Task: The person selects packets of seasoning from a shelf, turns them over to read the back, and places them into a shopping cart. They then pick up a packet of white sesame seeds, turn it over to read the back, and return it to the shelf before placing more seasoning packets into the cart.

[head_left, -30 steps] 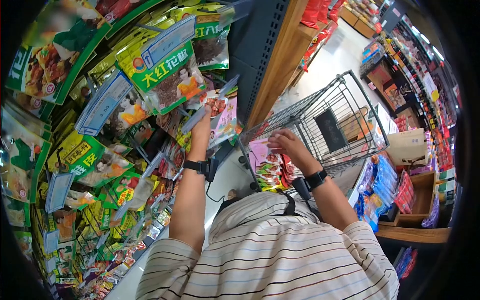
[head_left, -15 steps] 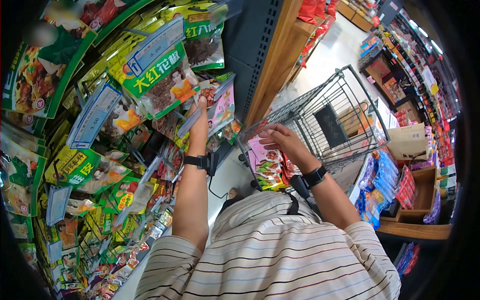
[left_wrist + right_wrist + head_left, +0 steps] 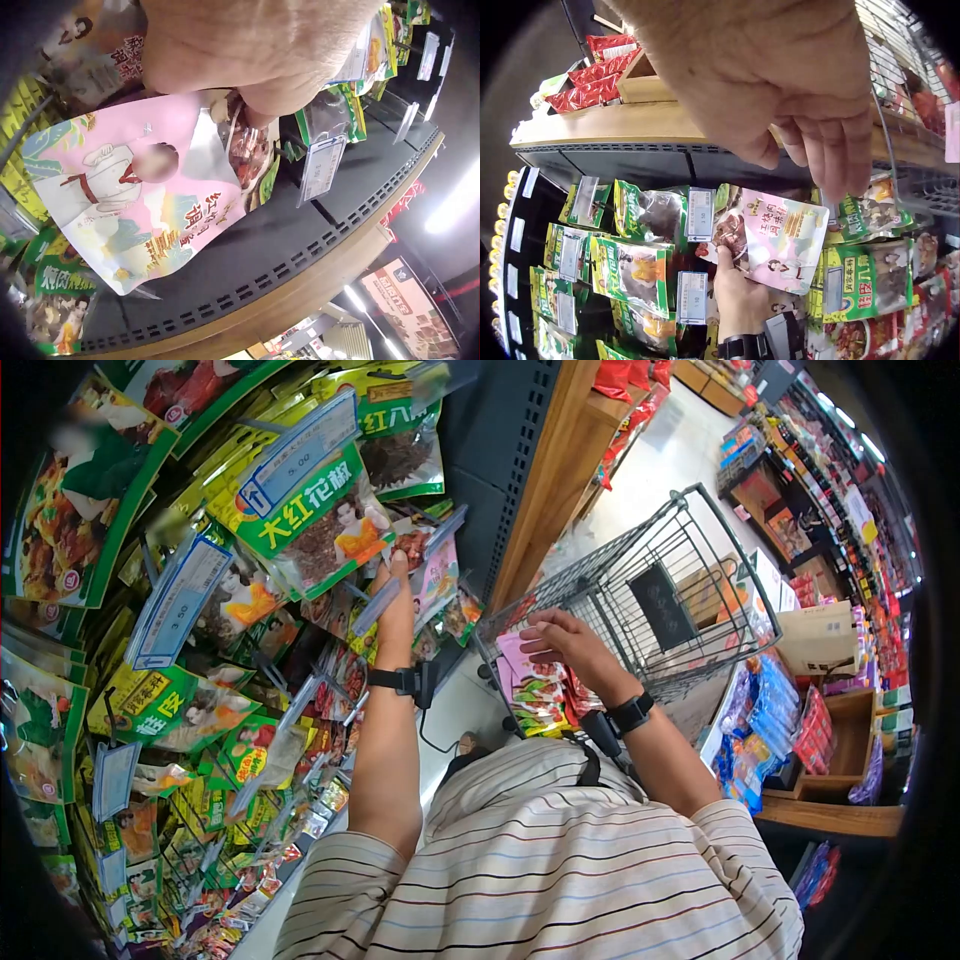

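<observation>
A pink seasoning packet (image 3: 784, 240) with a cartoon cook and a meat-dish picture is in my left hand (image 3: 397, 592), in front of the hanging spice bags. In the right wrist view, the left thumb lies over the packet's dish picture. Seen from the left wrist, the packet (image 3: 142, 187) spreads out below the left hand (image 3: 262, 56). My right hand (image 3: 572, 645) hovers by the near end of the shopping cart (image 3: 610, 610), its fingers loosely bent and holding nothing. Pink and red packets (image 3: 540, 695) lie in the cart beneath it.
Green-edged spice bags (image 3: 320, 525) hang in rows on the left, with price tags (image 3: 180, 600) sticking out before them. A wooden shelf edge (image 3: 525, 510) stands between rack and cart. On the right are blue packages (image 3: 765, 725) and a wooden crate (image 3: 850, 745).
My left hand has shifted slightly left with the pink packet, and the spice rack has slid a little left in view. The right hand stays over the cart, its fingers slightly moved.
</observation>
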